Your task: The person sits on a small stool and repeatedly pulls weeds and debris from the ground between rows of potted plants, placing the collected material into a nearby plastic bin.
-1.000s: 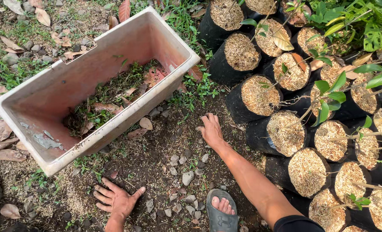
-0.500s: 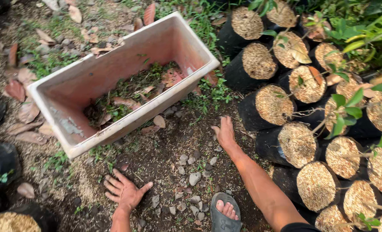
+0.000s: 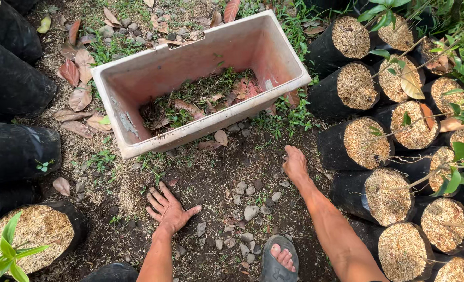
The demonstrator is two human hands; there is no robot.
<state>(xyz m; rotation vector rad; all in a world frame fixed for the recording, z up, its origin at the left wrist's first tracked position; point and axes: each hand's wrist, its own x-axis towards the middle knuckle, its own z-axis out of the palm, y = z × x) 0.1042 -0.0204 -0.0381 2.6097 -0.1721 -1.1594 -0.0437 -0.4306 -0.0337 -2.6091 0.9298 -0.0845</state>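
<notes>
Both hands, left [image 3: 168, 210] and right [image 3: 295, 163], fingers spread, press soil; trough [image 3: 138, 83] apparently tipped, long axis left-right.

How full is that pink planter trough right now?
Nearly empty. The planter trough sits tilted on the ground, with only a thin litter of dry leaves and green weeds on its floor; bare inner walls show.

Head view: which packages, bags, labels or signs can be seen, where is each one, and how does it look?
Black plastic grow bags: in rows at the right, round, filled to the top with pale straw-coloured husk, some with green seedlings.
More black grow bags: along the left edge, same kind.
Planter trough: upper middle, rectangular, faded pink, tilted, with leaf litter inside.
Small pale sticker: on the trough's inner wall.
No signs or screens.
</notes>
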